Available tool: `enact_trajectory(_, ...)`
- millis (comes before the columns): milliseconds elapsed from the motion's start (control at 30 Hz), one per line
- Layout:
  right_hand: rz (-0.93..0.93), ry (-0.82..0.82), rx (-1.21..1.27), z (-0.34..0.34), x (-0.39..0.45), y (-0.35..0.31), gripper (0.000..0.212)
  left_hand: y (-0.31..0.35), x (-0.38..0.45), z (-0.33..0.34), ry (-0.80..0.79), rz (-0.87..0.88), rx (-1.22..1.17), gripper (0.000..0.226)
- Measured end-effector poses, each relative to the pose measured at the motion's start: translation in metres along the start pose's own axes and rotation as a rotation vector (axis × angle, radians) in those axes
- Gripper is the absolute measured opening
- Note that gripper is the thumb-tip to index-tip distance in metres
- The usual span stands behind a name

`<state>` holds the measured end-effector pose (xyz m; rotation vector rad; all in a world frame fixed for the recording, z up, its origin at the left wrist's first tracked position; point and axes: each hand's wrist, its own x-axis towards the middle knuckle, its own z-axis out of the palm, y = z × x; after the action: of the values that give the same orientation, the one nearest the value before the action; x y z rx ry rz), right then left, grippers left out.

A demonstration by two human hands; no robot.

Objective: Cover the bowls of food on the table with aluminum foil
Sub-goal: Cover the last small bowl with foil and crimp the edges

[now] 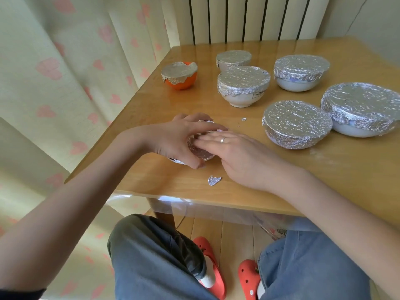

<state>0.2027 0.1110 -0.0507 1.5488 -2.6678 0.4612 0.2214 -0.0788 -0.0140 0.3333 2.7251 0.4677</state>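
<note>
- A small bowl [200, 152] wrapped in aluminum foil sits near the front left part of the wooden bench [324, 169], mostly hidden under both hands.
- The left hand [173, 139] curls round the bowl's left side, its fingers [201, 124] bent over the far rim and the thumb down by the near edge, gripping the foil-covered bowl.
- The right hand [240, 152] lies flat over the top of the bowl, fingers straight and close together, pressing on the foil; a ring [223, 139] shows on one finger.
- A crumpled scrap of foil [214, 180] lies on the bench just in front of the bowl, near the right hand's thumb side.
- Two tiny foil bits [243, 119] lie behind the hands.
- Six other bowls stand farther back, each with foil over the top: an orange bowl [180, 75] at far left, a small pale bowl [233, 58] behind, a white footed bowl [243, 85] touching or just in front of it, a wide pale bowl [300, 71] to the right, a low bowl [296, 124] nearer the front, and a large bowl [363, 109] at the right edge, just beside the low one.
- A clear plastic sheet [194, 206] hangs over the bench's near edge.
- A curtain [65, 83] with pink hearts hangs at left; a radiator [249, 18] stands behind the bench.
- Below, jeans-clad knees and red clogs [249, 276] rest on a wooden floor.
</note>
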Motion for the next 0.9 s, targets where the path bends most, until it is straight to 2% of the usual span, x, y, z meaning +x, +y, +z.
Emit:
enact_trajectory(100, -0.046, -0.007, -0.091, 0.003, 0.005, -0.004, 0.062, 0.001, -0.001, 0.000, 0.005, 0.006, -0.008, 0.084)
enact_trajectory(167, -0.051, 0.018, -0.013, 0.003, 0.004, -0.001, 0.063, 0.001, -0.001, 0.000, -0.001, 0.001, -0.009, 0.088)
enact_trajectory(233, 0.013, 0.136, 0.185, -0.001, -0.002, 0.004, 0.066, 0.000, 0.000, -0.001, -0.016, 0.005, 0.003, 0.095)
enact_trajectory(300, 0.133, 0.344, 0.329, -0.004, -0.012, 0.011, 0.064, -0.003, -0.001, -0.004, -0.025, 0.004, 0.026, 0.109)
enact_trajectory(367, 0.230, 0.486, 0.353, -0.003, -0.020, 0.017, 0.060, -0.008, -0.005, -0.006, -0.006, -0.006, 0.035, 0.122)
enact_trajectory(400, 0.268, 0.490, 0.335, -0.003, -0.021, 0.018, 0.061, -0.012, -0.007, -0.008, 0.017, -0.007, 0.025, 0.126)
enact_trajectory(533, 0.236, 0.266, 0.142, -0.001, -0.011, 0.012, 0.076, -0.018, -0.012, -0.003, 0.057, -0.041, -0.010, 0.129)
enact_trajectory(633, 0.198, 0.131, -0.070, 0.000, 0.001, 0.006, 0.077, -0.016, -0.011, 0.009, 0.060, -0.071, -0.010, 0.128)
enact_trajectory(900, 0.269, 0.060, -0.261, -0.001, 0.006, 0.005, 0.071, -0.012, -0.010, 0.017, 0.122, -0.067, 0.046, 0.123)
